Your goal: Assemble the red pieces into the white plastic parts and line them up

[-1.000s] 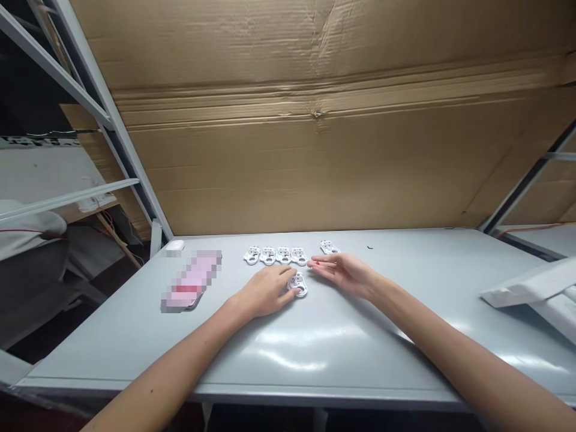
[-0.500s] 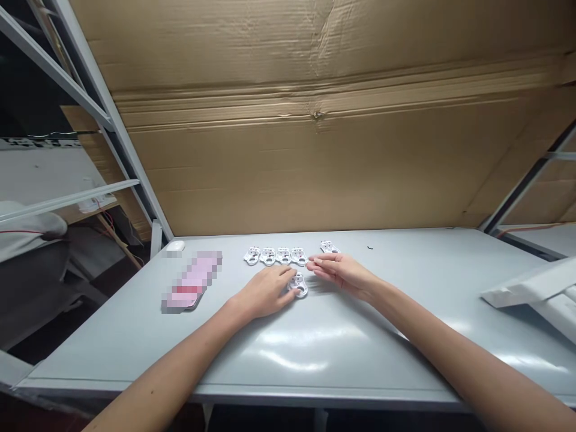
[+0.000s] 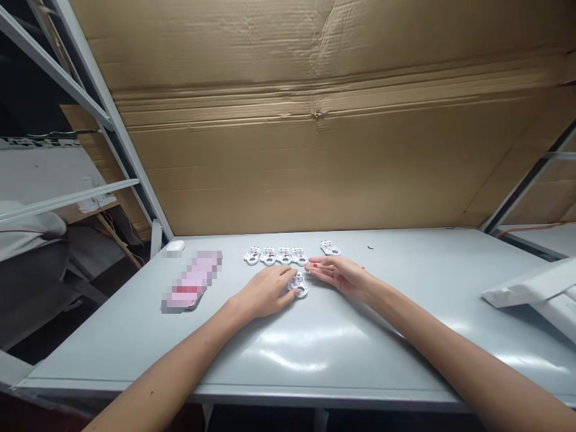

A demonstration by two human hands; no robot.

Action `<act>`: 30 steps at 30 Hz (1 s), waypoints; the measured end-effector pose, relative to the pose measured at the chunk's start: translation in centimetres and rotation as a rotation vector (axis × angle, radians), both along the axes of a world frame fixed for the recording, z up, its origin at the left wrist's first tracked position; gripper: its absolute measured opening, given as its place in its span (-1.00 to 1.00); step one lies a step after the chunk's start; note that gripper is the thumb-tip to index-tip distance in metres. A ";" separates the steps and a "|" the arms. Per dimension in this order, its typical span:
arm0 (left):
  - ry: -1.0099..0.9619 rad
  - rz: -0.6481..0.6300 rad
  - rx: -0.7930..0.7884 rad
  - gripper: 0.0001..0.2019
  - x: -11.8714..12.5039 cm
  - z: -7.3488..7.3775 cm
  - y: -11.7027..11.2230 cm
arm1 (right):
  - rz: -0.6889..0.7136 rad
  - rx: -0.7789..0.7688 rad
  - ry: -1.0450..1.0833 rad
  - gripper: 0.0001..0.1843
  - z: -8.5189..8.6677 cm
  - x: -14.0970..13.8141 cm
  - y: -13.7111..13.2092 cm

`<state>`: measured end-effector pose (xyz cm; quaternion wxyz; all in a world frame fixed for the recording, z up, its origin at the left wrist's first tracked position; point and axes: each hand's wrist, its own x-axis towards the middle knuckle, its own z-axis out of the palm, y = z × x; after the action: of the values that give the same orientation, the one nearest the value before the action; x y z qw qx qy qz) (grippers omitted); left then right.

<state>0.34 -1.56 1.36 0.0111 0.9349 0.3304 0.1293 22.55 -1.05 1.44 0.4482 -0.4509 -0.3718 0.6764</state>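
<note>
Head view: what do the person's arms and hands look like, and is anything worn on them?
The left forearm and right forearm are bare, with no sleeves. The left hand and right hand wear no gloves, and no watch or ring shows. A tiny red mark shows at the right hand's fingertips, too small to identify.

Pink package (image 3: 193,281) pixelated past reading, white piece (image 3: 301,290) partly under left hand (image 3: 265,292) (markings too small to read)

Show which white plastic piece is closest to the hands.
The white plastic piece between the left hand and right hand, below the row of four; the rest lie farther off.
</note>
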 end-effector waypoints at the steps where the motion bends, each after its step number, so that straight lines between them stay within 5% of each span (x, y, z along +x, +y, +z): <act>1: 0.002 0.001 0.000 -0.69 0.0 0.0 0.0 | 0.011 0.016 0.001 -0.93 0.0 0.0 0.0; 14: 0.012 0.020 0.002 -0.68 0.0 0.0 -0.1 | 0.085 0.249 -0.299 -0.62 -0.4 0.3 -0.1; 30: 0.007 0.018 -0.014 -0.69 -0.1 0.2 -0.2 | 0.013 0.415 -0.452 -0.63 0.4 0.2 -0.5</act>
<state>0.26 -1.78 1.58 0.0154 0.9323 0.3396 0.1238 22.71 -1.51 1.84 0.4323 -0.4866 -0.5951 0.4714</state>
